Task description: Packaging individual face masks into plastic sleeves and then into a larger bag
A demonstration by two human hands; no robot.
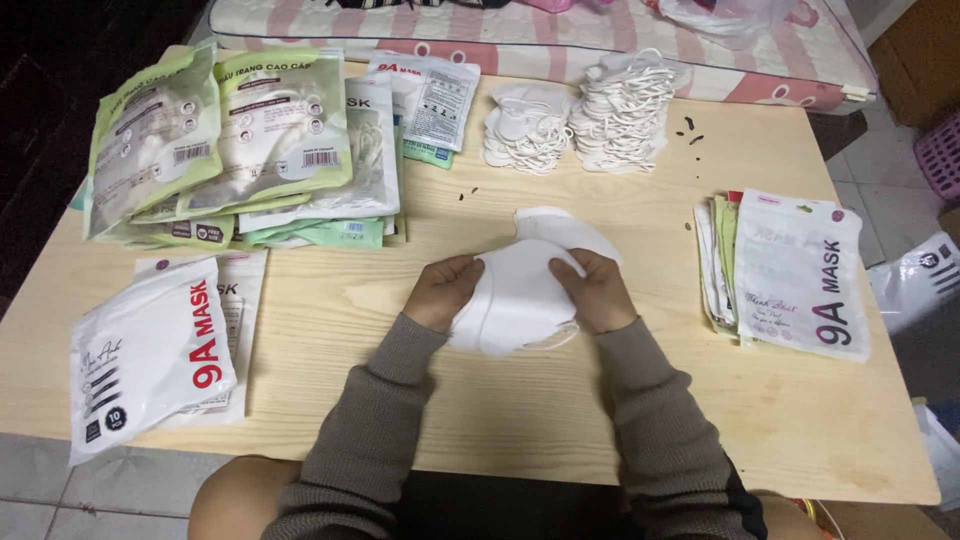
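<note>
Both hands grip a small stack of white face masks [515, 295] over the mid of the wooden table [400, 400], approx centre L-to-R. Left hand [445, 290] is closed on the stack's left edge, right hand [598, 292] closed on its right edge, thumbs on top, fingers w/ the underside hidden. To do this well, I'd judge: keep the edges squared, press evenly from both sides so layers don't fan out, and keep the ear loops tucked, since one loop hangs at the near edge. Stack sits directly between the hands, touching both. Loose mask piles [585, 120] lie far, empty pouches [795, 275] right, filled green packs [240, 140] far left, white packs [150, 355] near left.
</note>
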